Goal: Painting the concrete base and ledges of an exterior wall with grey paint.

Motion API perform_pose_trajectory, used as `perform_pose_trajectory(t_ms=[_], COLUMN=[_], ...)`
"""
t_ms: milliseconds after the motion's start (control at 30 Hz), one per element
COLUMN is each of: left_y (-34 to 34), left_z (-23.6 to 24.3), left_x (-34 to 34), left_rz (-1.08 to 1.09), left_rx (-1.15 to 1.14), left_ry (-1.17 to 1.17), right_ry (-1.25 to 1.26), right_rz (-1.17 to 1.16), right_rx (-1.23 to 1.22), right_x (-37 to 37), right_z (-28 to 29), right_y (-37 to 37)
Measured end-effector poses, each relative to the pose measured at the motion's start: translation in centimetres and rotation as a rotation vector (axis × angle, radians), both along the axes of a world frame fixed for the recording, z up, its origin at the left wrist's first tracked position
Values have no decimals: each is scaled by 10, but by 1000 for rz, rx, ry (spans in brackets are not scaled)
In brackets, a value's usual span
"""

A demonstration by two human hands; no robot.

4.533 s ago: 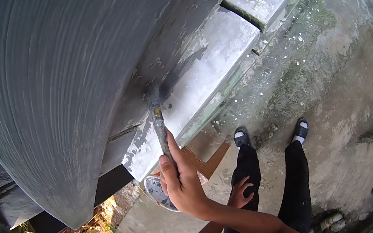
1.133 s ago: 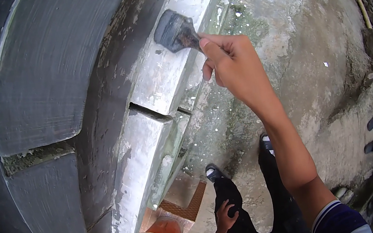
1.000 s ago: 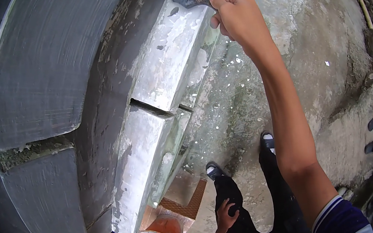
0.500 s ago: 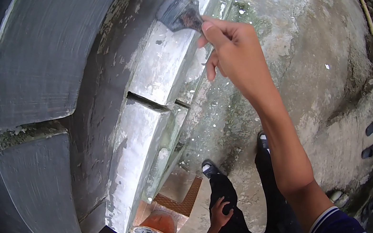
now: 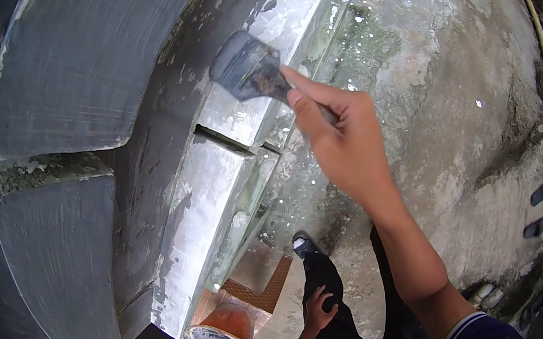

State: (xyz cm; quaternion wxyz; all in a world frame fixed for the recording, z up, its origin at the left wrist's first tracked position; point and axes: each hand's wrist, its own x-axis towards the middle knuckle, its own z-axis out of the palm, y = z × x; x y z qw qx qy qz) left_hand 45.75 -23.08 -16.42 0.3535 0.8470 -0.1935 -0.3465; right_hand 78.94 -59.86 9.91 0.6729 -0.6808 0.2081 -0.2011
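Observation:
In my right hand (image 5: 345,123) is a wide flat paintbrush (image 5: 246,68), its handle pinched between thumb and fingers. Grey paint coats its bristles, which are slightly blurred by motion. The brush is over the pale, flaking ledge (image 5: 189,231), near the boundary with the dark grey painted strip (image 5: 143,153); whether the bristles touch it I cannot tell. My left hand (image 5: 319,310) rests low against my black-trousered leg, thumb apart from the fingers, holding nothing.
An orange bucket (image 5: 228,323) with grey paint in it stands below the ledge, beside brown tiles (image 5: 271,285). Dark grey curved panels (image 5: 66,249) rise at left. A narrow slot (image 5: 221,140) cuts across the ledge. Rough, stained concrete (image 5: 446,115) lies to the right, with two dark slippers (image 5: 540,192).
My right hand and the paintbrush have moved down and slightly left along the ledge, toward the slot. The view has shifted a little; my left hand stays against the leg.

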Motion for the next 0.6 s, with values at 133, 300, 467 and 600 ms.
perform_pose_trajectory(t_ms=[133,300,467,600], left_y=[-6,4,4,-2], left_z=[0,-2,-7,-2], left_x=[-1,-2,0,2], left_rz=[-7,3,-15,-19], left_rx=[-10,6,-6,14], left_ry=[-13,-10,-17,3], right_ry=[16,11,-125,-66], right_rz=[-242,-81,190,-190], right_rx=[-289,-535,-354,-507], right_x=[40,27,-22,4], right_z=[-7,-1,-8,-11], right_y=[-29,42,52,8])
